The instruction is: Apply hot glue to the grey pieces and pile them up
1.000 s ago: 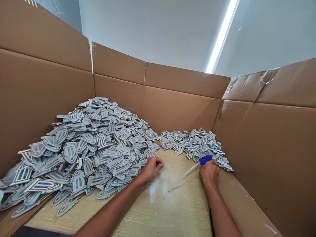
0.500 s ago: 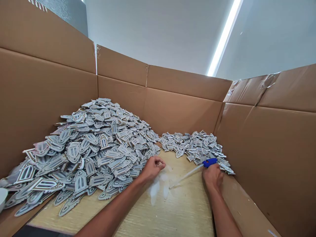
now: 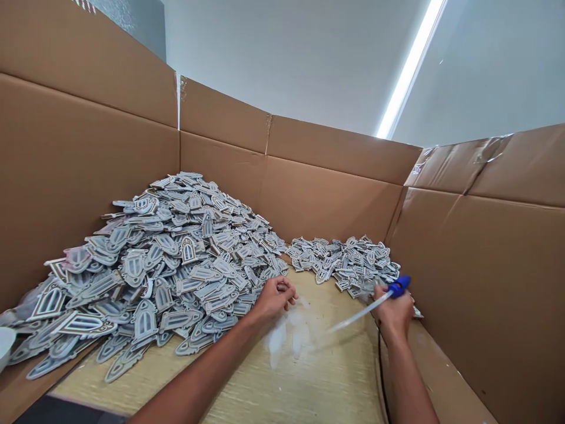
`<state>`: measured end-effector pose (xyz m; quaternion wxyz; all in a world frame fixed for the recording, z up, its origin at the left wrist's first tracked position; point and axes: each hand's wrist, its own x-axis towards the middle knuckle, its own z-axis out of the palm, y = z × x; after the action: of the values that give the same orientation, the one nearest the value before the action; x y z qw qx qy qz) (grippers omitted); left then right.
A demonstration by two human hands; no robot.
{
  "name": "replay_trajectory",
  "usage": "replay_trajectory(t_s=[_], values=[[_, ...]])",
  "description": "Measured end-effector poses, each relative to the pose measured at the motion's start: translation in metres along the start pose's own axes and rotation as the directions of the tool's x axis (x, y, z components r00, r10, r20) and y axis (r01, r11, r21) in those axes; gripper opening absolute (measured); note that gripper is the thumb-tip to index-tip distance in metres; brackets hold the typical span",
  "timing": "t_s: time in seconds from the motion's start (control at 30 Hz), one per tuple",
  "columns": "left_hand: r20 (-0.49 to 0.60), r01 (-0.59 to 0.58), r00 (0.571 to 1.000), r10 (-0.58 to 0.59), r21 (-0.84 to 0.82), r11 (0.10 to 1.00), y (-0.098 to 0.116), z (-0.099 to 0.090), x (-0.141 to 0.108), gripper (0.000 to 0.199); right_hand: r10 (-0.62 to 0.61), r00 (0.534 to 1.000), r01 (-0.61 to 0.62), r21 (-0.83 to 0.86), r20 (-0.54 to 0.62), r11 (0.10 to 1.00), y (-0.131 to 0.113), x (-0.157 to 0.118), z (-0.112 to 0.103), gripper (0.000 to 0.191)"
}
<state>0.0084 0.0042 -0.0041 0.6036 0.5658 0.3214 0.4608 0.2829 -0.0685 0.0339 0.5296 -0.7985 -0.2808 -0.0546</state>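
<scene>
My right hand (image 3: pixel 394 309) is wrapped round a blue glue gun (image 3: pixel 399 286), in front of the smaller pile. A long translucent glue stick (image 3: pixel 359 313) sticks out of it toward the lower left, slightly blurred. My left hand (image 3: pixel 277 297) hovers over the board beside the large pile, its fingers curled and pressed together; anything inside them is too small or hidden to name. Grey-white arched window-shaped pieces (image 3: pixel 145 321), some with gold-brown patterned fronts, form a large heap on the left. A smaller pile of similar pieces (image 3: pixel 324 259) lies at the back right.
Tall cardboard walls (image 3: pixel 335 203) enclose the yellowish wooden board (image 3: pixel 326 377) at the left, back and right. A dark cable (image 3: pixel 383 371) runs down beside my right forearm. Part of a white round container (image 3: pixel 5 344) shows at the left edge. Whitish patches (image 3: pixel 277 341) mark the board.
My right hand has moved a little to the right and turned, swinging the glue gun and its stick rightward. My left hand stays near the same place, its fingers slightly more curled.
</scene>
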Motion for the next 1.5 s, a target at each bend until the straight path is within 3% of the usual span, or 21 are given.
replay_trajectory(t_s=[0.07, 0.13, 0.23, 0.4, 0.63, 0.87, 1.0, 1.27, 1.5], values=[[0.001, -0.023, 1.0, 0.023, 0.01, 1.0, -0.001, -0.001, 0.001, 0.03, -0.027, 0.984, -0.045, 0.393, 0.177, 0.919, -0.011, -0.01, 0.008, 0.029], [0.009, -0.046, 0.999, 0.046, 0.021, 0.999, -0.001, -0.002, 0.001, 0.032, -0.098, 0.94, -0.143, 0.639, 0.326, 0.755, -0.021, -0.023, 0.018, 0.037], [0.039, -0.059, 0.997, 0.059, -0.008, 0.998, 0.001, -0.002, -0.001, 0.033, -0.171, 0.867, -0.266, 0.723, 0.469, 0.638, -0.032, -0.044, 0.03, 0.039], [0.079, -0.064, 0.995, 0.067, -0.039, 0.997, 0.004, 0.0, -0.003, 0.034, -0.22, 0.804, -0.323, 0.716, 0.552, 0.619, -0.038, -0.066, 0.038, 0.036], [-0.013, -0.09, 0.996, 0.092, 0.086, 0.992, 0.002, 0.003, -0.004, 0.027, -0.373, 0.774, -0.078, 0.662, 0.512, 0.746, -0.041, -0.083, 0.043, 0.035], [-0.195, -0.22, 0.932, 0.306, 0.367, 0.904, 0.007, 0.005, -0.011, 0.013, -0.405, 0.795, 0.0, 0.668, 0.451, 0.744, -0.044, -0.103, 0.051, 0.042], [-0.176, -0.228, 0.936, 0.305, 0.357, 0.906, 0.007, 0.008, -0.012, 0.013, -0.438, 0.782, 0.047, 0.658, 0.444, 0.751, -0.039, -0.113, 0.053, 0.037], [-0.101, -0.225, 0.962, 0.254, 0.24, 0.944, 0.005, 0.013, -0.015, 0.014, -0.565, 0.735, 0.29, 0.579, 0.375, 0.762, -0.039, -0.121, 0.05, 0.022], [-0.038, -0.206, 0.975, 0.219, 0.215, 0.955, 0.003, 0.013, -0.015, 0.02, -0.592, 0.704, 0.314, 0.575, 0.392, 0.755, -0.038, -0.124, 0.051, 0.021]])
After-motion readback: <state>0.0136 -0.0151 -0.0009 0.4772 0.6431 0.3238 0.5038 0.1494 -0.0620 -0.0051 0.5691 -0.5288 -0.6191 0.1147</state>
